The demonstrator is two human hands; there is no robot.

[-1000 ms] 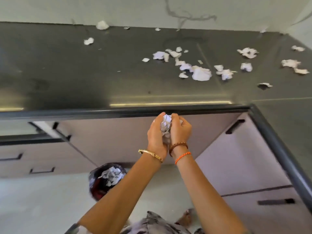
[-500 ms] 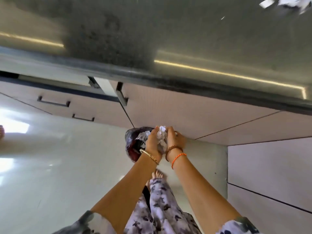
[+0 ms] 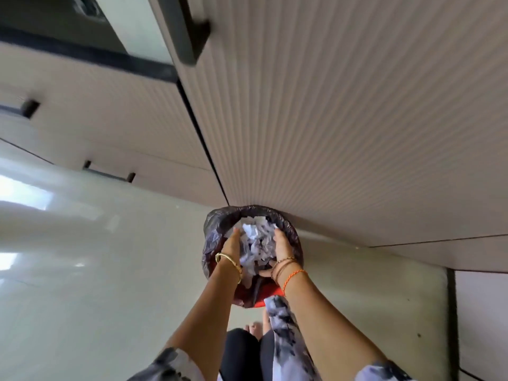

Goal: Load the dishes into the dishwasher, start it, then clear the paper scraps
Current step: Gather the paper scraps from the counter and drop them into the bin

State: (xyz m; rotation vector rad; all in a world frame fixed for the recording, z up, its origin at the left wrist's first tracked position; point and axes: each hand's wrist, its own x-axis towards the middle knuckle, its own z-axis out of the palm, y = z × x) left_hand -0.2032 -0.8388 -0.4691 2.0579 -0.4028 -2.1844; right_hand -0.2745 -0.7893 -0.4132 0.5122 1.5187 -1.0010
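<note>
Both hands, left hand [image 3: 231, 247] and right hand [image 3: 283, 247], cup paper scraps [image 3: 257, 246] loosely from either side, fingers nearly straight, low over the lined bin [image 3: 211, 237] on the floor. Scraps look featherlight and crushable (likely to flutter); best scooped from beneath.

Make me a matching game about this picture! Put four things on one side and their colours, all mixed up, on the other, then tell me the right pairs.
Things:
1. bin liner
2. paper scraps
3. bangle on the left wrist
4. thread on the right wrist

Colours:
A. orange
B. white
C. black
D. gold

Pairs: 1-C, 2-B, 3-D, 4-A.
</note>
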